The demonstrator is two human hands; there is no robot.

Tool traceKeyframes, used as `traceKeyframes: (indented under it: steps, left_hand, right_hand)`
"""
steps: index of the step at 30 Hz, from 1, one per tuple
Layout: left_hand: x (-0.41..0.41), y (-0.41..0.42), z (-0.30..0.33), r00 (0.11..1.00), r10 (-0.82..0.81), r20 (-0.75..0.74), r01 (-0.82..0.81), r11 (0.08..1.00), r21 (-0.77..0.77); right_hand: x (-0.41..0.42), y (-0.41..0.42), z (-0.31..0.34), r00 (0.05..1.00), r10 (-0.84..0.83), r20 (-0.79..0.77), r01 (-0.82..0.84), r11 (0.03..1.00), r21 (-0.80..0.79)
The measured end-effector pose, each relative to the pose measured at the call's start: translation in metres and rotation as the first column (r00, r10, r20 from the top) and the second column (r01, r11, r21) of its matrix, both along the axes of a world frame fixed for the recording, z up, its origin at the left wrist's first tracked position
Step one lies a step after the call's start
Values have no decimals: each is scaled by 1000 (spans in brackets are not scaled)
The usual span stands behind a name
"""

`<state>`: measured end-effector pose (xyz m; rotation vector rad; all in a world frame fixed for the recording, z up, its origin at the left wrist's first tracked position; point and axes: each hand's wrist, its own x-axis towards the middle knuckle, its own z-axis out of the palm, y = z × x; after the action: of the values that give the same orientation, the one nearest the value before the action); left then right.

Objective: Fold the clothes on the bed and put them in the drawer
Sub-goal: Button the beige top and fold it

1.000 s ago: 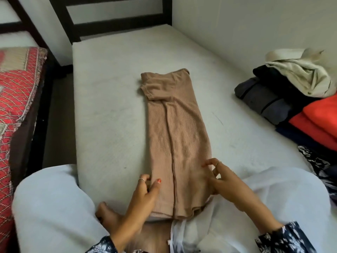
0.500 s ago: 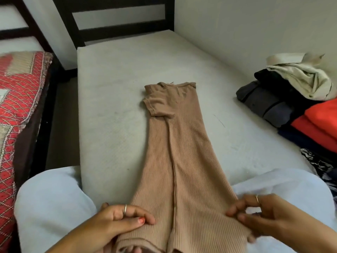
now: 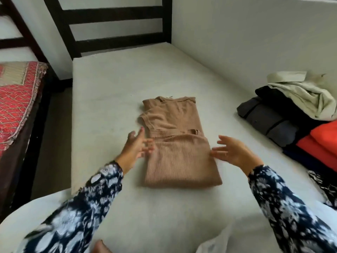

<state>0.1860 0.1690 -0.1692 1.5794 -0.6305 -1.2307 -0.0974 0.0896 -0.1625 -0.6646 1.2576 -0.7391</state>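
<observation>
A tan ribbed garment (image 3: 177, 152) lies folded in half on the pale mattress (image 3: 109, 106), its lower part doubled over the upper. My left hand (image 3: 136, 146) hovers at the garment's left edge with fingers spread, blurred by motion. At the right edge my right hand (image 3: 231, 152) is open, its fingertips touching the fold's side. Neither hand grips the cloth. No drawer is in view.
A pile of other clothes sits at the right by the wall: a cream garment (image 3: 302, 94), dark grey folded cloth (image 3: 268, 121), orange cloth (image 3: 322, 143). A dark headboard (image 3: 113, 24) stands at the far end. A second bed with a red cover (image 3: 16, 99) lies left.
Both hands gripped the garment's near hem, carried it away over the upper part and let go. The garment is now half its earlier length, and the hands are open at its sides.
</observation>
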Motion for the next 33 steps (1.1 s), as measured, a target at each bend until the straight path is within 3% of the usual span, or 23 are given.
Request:
traceKeyframes:
  steps: [1,3,5,7,8,10,12,15,17,21,23,24,26,28,30,33]
  left_hand:
    - [-3,4,-14,980,-5,200,8,1000,-12]
    - [-12,23,-35,826,-49,562,122,988,-93]
    - [-21,48,-54,501,-152,852,392,918,-67]
    - [-25,69,-74,81,-185,979,581,807,104]
    - [-27,75,-81,-47,-224,974,617,760,205]
    - [-31,78,-90,-137,-289,947,635,709,308]
    - [-32,72,-82,-131,-361,923,623,695,360]
    - [-34,62,-55,-177,-414,893,567,699,436]
    - [-38,61,-32,-196,-393,899,603,674,426]
    - [-34,64,22,-208,-522,827,660,549,513]
    - [-28,68,48,-135,-647,751,728,450,518]
    - [-25,70,58,-53,-714,699,763,422,490]
    - [-23,72,72,213,-756,620,837,468,284]
    - [-25,70,72,376,-761,528,853,507,123]
    - [-32,71,59,401,-814,421,862,491,127]
    - [-38,72,22,368,-873,320,860,450,239]
  right_hand:
    - [0,1,-8,987,69,-143,-74,997,-30]
    - [1,12,-18,852,194,-486,-302,941,-155]
    - [4,31,-24,566,135,-813,-587,759,-283]
    - [7,53,-36,349,-29,-937,-835,443,-325]
    - [7,62,-48,263,-123,-957,-915,282,-288]
    - [10,79,-67,78,-202,-976,-991,90,-97]
    - [15,86,-76,0,-185,-983,-999,44,-8]
    - [27,86,-71,-7,-183,-983,-997,70,-6]
    - [33,86,-57,40,-235,-971,-998,42,-51]
    - [38,93,-21,197,-206,-958,-980,-39,-193]
    - [35,103,3,212,-172,-962,-975,-96,-198]
    - [33,110,14,211,-153,-965,-971,-147,-189]
    - [27,128,35,190,-61,-980,-963,-204,-174]
    - [20,147,53,192,45,-980,-950,-244,-197]
    - [15,162,66,207,115,-971,-937,-263,-231]
    - [14,171,79,191,216,-957,-937,-249,-244]
